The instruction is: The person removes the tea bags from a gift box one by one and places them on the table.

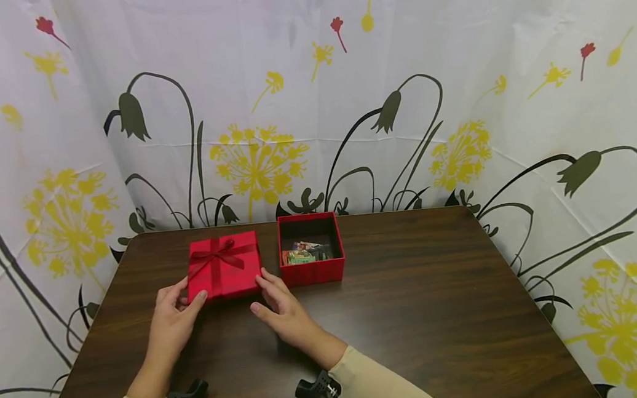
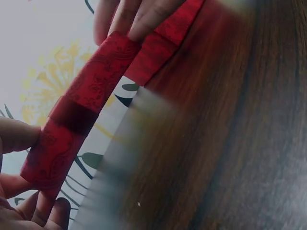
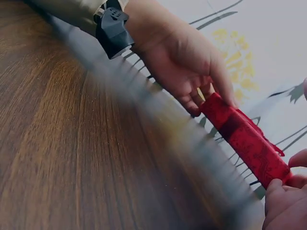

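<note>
A red gift box lid (image 1: 226, 268), tied with dark red ribbon in a bow, is at the left of the tabletop. My left hand (image 1: 172, 317) grips its near left corner, thumb on top and fingers curled beneath. At the opposite end, the extended fingers of my right hand (image 1: 287, 317) touch the lid's right side, while its thumb stands apart. The left wrist view shows the lid's narrow patterned side (image 2: 76, 115) between both hands. Just right of the lid stands the open red box (image 1: 314, 273), with several small colourful printed items (image 1: 305, 253) inside its dark interior.
The brown wood-grain table (image 1: 426, 315) stretches away to the right. Behind its far edge hangs a white curtain (image 1: 311, 101) with flower prints. Black camera mounts (image 1: 187, 397) sit at both wrists, close over the table.
</note>
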Available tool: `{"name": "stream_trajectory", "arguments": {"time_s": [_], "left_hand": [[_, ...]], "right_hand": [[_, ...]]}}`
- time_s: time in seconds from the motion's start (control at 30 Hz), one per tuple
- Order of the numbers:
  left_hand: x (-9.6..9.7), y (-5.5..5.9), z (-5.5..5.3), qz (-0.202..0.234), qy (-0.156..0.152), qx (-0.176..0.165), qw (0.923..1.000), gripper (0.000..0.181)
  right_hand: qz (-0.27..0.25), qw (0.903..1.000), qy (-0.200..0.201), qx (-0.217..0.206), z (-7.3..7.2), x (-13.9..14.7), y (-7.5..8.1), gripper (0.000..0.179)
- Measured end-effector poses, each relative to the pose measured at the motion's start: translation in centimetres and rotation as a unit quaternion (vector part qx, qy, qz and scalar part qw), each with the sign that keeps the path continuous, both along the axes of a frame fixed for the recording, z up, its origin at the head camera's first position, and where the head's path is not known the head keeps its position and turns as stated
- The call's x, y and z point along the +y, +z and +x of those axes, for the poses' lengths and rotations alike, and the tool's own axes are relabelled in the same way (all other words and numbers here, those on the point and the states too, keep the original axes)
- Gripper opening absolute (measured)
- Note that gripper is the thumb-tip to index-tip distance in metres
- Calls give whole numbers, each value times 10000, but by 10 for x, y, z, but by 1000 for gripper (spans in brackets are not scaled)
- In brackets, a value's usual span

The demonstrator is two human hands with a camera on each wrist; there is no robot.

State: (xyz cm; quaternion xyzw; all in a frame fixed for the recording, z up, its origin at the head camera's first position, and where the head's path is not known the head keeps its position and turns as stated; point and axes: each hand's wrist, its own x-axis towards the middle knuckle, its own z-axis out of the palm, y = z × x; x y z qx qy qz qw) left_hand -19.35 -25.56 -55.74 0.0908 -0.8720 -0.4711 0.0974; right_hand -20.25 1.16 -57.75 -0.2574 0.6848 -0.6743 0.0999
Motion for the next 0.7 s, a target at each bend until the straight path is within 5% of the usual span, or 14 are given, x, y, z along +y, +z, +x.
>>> {"name": "stream_trajectory", "arguments": {"time_s": [0.37, 0.7], "left_hand": [[-8, -4, -1, -289, -389, -894, 9948, 74], [-15, -10, -9, -584, -975, -1174, 9866, 94]], "right_hand": [[-97, 9983, 398, -413, -5, 4, -11, 69], [313, 9980, 426, -352, -14, 5, -19, 71]]}}
